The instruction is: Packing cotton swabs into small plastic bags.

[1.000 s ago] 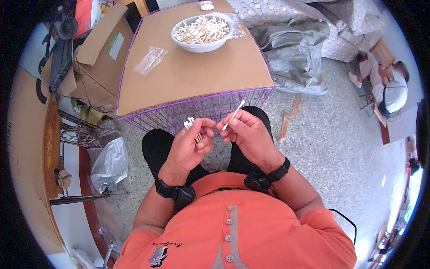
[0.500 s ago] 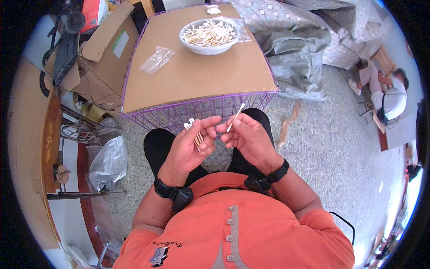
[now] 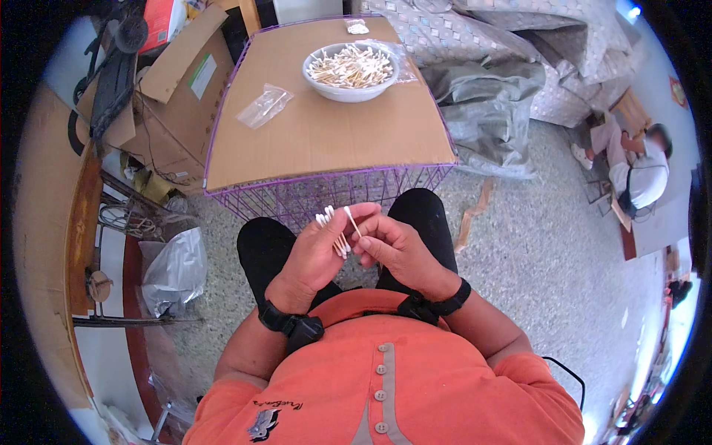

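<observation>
Several cotton swabs with wooden sticks (image 3: 338,236) are gripped in a small bundle by my left hand (image 3: 317,256), their white tips sticking up past the thumb. Between thumb and fingers of my right hand (image 3: 400,252) is a single cotton swab (image 3: 354,222), tilted up and leftward beside the bundle. The two hands meet in front of my lap, fingers close together. Beyond them, a white bowl (image 3: 348,94) heaped with loose cotton swabs (image 3: 352,65) stands on a cardboard-topped purple wire cage (image 3: 330,180).
An empty clear plastic bag (image 3: 265,106) lies left of the bowl, and a small bag of swabs (image 3: 357,27) behind it. Cardboard boxes (image 3: 174,111) stand at left, grey sheeting (image 3: 486,104) at right. Another person (image 3: 641,167) sits at far right.
My right hand has moved left and slightly down, bringing its single cotton swab next to the bundle. That swab now leans left instead of right. My left hand still holds the bundle.
</observation>
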`<state>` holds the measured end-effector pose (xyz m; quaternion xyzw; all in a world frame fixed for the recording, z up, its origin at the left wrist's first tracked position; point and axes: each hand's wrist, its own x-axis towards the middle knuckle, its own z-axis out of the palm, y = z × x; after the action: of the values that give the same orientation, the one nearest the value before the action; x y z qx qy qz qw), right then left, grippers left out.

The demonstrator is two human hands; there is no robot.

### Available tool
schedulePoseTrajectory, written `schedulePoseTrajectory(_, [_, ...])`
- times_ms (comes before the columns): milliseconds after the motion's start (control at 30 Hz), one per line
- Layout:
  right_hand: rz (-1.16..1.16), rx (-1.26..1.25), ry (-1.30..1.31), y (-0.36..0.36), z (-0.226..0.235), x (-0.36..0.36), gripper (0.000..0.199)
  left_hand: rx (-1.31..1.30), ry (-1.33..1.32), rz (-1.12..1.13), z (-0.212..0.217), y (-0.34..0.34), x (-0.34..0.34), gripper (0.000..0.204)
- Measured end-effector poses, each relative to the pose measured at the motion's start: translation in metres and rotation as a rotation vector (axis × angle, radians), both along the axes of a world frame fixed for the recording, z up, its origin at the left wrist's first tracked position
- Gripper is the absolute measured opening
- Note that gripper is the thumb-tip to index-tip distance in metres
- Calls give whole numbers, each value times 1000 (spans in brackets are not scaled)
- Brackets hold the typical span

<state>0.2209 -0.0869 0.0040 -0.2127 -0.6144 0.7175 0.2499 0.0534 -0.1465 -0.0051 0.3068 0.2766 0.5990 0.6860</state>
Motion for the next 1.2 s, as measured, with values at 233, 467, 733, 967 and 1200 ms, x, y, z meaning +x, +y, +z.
schedulePoseTrajectory(233, [23, 25, -31, 2, -1, -5, 13, 85, 70, -60, 7, 2, -3, 57])
schedulePoseTrajectory(467, [7, 29, -23, -1, -3, -5, 17, 140, 181, -35, 12, -2, 1, 56])
schedulePoseTrajectory(733, [27, 112, -51, -4, -5, 0, 18, 159, 198, -11, 13, -9, 5, 48])
schedulePoseTrajectory(967, [-65, 205, -55, -10, 1, 11, 16, 153, 55, 164, 5, -5, 9, 44])
schedulePoseTrajectory(1200, [-72, 182, -160, -10, -5, 24, 17, 95, 3, 179, -8, -14, -26, 40])
